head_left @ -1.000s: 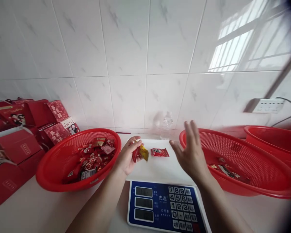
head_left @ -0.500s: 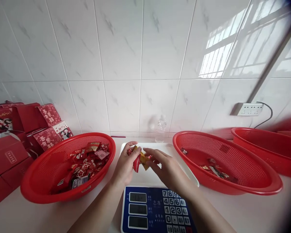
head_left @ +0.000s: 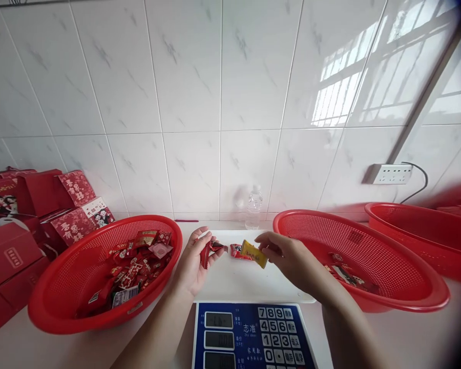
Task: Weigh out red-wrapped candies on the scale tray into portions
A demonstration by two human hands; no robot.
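Note:
My left hand (head_left: 194, 259) is closed around a few dark red wrapped candies (head_left: 206, 254), their twisted ends poking past the fingertips above the left side of the scale's white tray (head_left: 218, 284). Over the tray's middle, my right hand (head_left: 288, 256) pinches the right end of a yellow wrapped candy (head_left: 254, 254) with bent fingers. Partly behind the yellow one, a red and white wrapped candy (head_left: 237, 251) appears to lie on the tray. Below the hands is the blue keypad panel (head_left: 249, 333) of the scale, with its grey displays.
A red plastic basket (head_left: 54, 287) with many red-wrapped sweets stands on the left, beside red gift boxes (head_left: 17, 251). At right are another basket (head_left: 392, 251) with a few packets and a further red basket (head_left: 426, 225). A clear bottle (head_left: 254, 207) stands behind the tray.
My hands have moved apart. The right one has moved right with the yellow candy, while the left keeps red candies. A red and white candy now shows between them.

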